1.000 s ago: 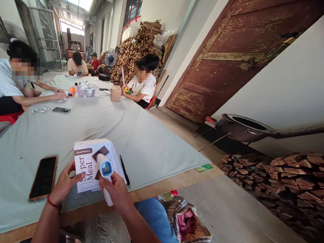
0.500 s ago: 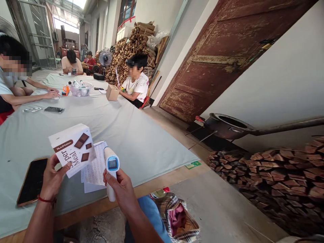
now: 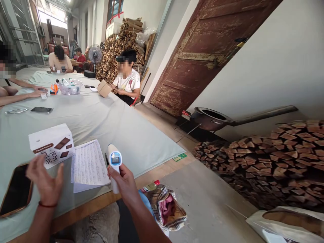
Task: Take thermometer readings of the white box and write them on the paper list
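My right hand [image 3: 123,179] is closed around the handle of a white infrared thermometer [image 3: 115,167], its small blue-rimmed screen facing me. My left hand [image 3: 47,180] has its fingers spread, slightly blurred, and holds nothing. Just beyond those fingers a white box [image 3: 52,141] with brown chocolate pictures stands on the table; its near lower part is partly hidden by the hand. Between my hands lie sheets of paper [image 3: 88,167] covered in writing, with a dark pen [image 3: 106,158] at their right edge. A large phone [image 3: 16,189] lies left of my left hand, partly covered by it.
The cloth-covered table [image 3: 141,145] stretches away from me. Farther off are a phone [image 3: 42,110], a plastic basin [image 3: 70,88] of bottles, an orange tape dispenser [image 3: 54,89] and a carton [image 3: 104,88] near a co-worker. A plaid bag [image 3: 174,216] sits on the floor at right.
My left hand has let go of the white box, which now stands on the table, and its fingers have spread. My right hand keeps the thermometer. The view has shifted right.
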Action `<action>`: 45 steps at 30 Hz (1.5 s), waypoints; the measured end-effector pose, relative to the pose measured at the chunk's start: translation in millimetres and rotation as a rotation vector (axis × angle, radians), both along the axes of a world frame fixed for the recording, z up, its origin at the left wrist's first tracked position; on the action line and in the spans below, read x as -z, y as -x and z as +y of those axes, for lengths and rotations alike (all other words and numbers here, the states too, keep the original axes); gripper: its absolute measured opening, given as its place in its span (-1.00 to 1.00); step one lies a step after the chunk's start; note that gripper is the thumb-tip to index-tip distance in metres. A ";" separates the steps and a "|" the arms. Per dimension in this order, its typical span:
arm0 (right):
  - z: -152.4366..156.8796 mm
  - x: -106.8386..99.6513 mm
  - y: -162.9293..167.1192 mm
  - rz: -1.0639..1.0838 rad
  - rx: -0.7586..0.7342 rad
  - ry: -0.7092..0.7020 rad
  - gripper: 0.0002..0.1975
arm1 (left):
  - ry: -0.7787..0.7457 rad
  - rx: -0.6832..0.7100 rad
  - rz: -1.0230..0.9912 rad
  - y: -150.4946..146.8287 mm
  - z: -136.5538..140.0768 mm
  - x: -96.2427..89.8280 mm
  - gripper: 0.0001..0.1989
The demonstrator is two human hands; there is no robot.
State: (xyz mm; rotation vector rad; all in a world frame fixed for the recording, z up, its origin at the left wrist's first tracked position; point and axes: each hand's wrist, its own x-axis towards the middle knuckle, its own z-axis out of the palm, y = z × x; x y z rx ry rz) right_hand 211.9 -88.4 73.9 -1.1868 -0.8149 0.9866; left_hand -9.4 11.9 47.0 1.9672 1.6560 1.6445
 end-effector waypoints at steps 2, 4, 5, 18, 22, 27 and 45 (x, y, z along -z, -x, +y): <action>0.6 6.2 -11.0 -0.070 0.014 0.017 -0.60 | -0.058 0.335 0.233 -17.1 -14.7 6.5 -0.61; 2.9 16.4 -26.0 -0.175 0.027 0.048 -0.58 | -0.038 0.627 0.434 -30.3 -25.2 16.2 -0.73; 5.0 22.9 -34.7 -0.249 0.039 0.072 -0.57 | -0.001 0.714 0.520 -34.8 -28.5 21.1 -0.76; 34.1 70.0 -116.6 -1.382 0.238 0.552 -0.58 | 0.315 0.659 0.929 -55.2 -46.2 33.4 -0.79; 35.1 75.3 -98.1 -1.341 0.267 0.276 -0.64 | 0.319 0.669 0.954 -61.8 -49.2 32.0 -0.74; 45.7 79.9 -56.7 -1.229 -0.008 0.233 -0.67 | 0.269 0.675 1.009 -71.5 -54.4 28.2 -0.71; -11.6 79.1 -48.8 -0.372 0.068 0.008 -0.62 | 0.288 0.663 0.975 -83.8 -67.1 37.8 -0.72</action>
